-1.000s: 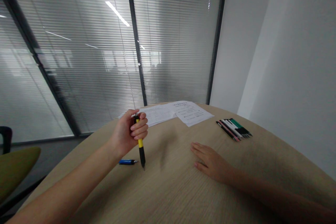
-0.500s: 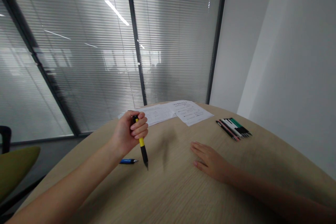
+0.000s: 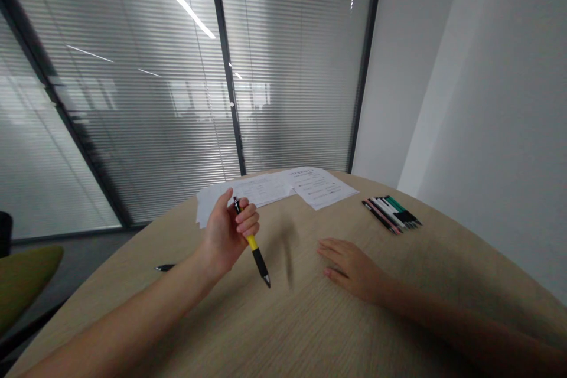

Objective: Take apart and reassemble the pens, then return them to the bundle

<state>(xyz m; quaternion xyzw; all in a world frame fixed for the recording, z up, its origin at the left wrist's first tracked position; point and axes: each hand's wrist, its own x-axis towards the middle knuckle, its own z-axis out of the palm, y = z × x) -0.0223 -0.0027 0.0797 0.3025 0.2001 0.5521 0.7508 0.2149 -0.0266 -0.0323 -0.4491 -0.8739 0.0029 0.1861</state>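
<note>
Yellow and black pen: where is it?

— In the left hand, slanting across the palm. Its upper end pokes out above the fingers, and its dark tip points down and away toward the table. I can't tell whether the tip touches the wood.

— Is that hand gripping it?

— Yes, the fingers are curled round the barrel, closed on it with the thumb upright beside it.

— And the right hand?

— Relaxed and open, lying flat on the table with its fingers pointing toward the pen, well apart from it. It holds nothing.

— What's nearest the hands?

— Two white printed sheets lie on the far side of the table, just beyond the left hand. A bundle of pens lies side by side near the far right edge. A dark pen lies on the left of the table, partly behind the left forearm.

— Beyond the table?

— On the left, an olive chair seat and a glass wall with slatted blinds. On the right, a white wall.
</note>
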